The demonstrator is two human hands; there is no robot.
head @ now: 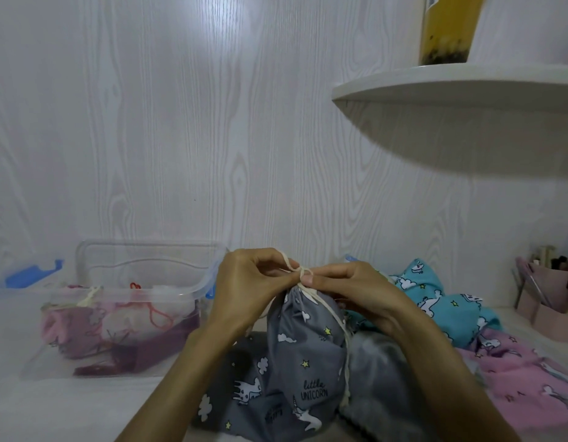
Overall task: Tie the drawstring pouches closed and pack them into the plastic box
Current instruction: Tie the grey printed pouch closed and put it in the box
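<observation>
Grey unicorn-print pouch (295, 355) stands upright at centre front on the white table (85, 409), neck gathered shut, "little UNICORN" text facing the camera. Cream drawstring (303, 272) is crossed into a knot right above the gathered neck, one strand hanging down the pouch's right side. Left hand (247, 282) has fingers curled, pinching the cord on the left of the knot. Right hand (346, 288) has fingers curled too, thumb and fingertip pinching the cord at the knot. Both hands meet over the pouch top, nearly touching.

Clear plastic box (123, 314) sits left of the pouch, open, with pink and maroon pouches (94, 327) inside, one showing a cream tie, another a red cord. Box lid (148, 260) with blue clips leans behind it against the wall.

Right of the hands: teal unicorn pouch (442, 301), pink unicorn pouch (531, 378) nearer the front, plain grey fabric (378, 371) just beside the held pouch. Pink organiser (550, 298) with pens at far right. White shelf (467, 87) above, holding a yellow drink cup (448, 30).
</observation>
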